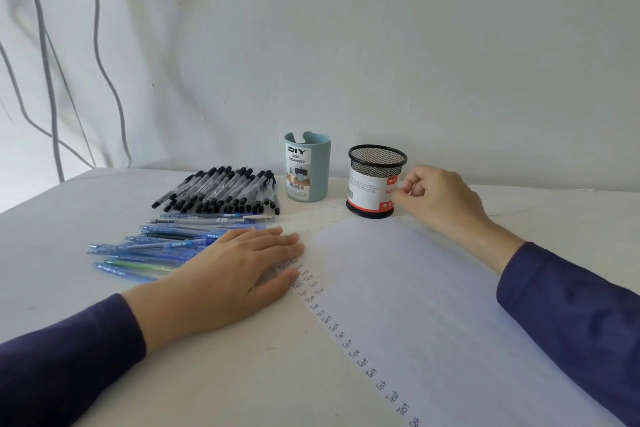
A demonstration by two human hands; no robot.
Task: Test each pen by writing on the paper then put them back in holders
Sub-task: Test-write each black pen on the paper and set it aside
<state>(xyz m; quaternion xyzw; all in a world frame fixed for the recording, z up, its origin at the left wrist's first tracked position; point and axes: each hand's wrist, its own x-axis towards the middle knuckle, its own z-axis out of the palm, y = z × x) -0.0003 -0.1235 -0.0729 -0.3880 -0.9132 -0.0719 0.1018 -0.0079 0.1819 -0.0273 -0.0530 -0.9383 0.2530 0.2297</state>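
Observation:
A white paper sheet (433, 305) lies on the table with a column of handwritten "Test" words down its left edge. My left hand (225, 274) rests flat on the sheet's upper left corner, fingers straight. My right hand (440, 198) sits with curled fingers against the right side of the black mesh holder (375, 180), thumb touching its label; I see no pen in it. A blue-grey holder (307, 168) stands to the left of the mesh one. Black-capped pens (221, 189) lie in a pile, and blue pens (162, 246) lie spread out beside my left hand.
The white table (242, 374) meets a white wall just behind the holders. Grey cables (104, 62) hang down the wall at the far left. No pens show above either holder's rim.

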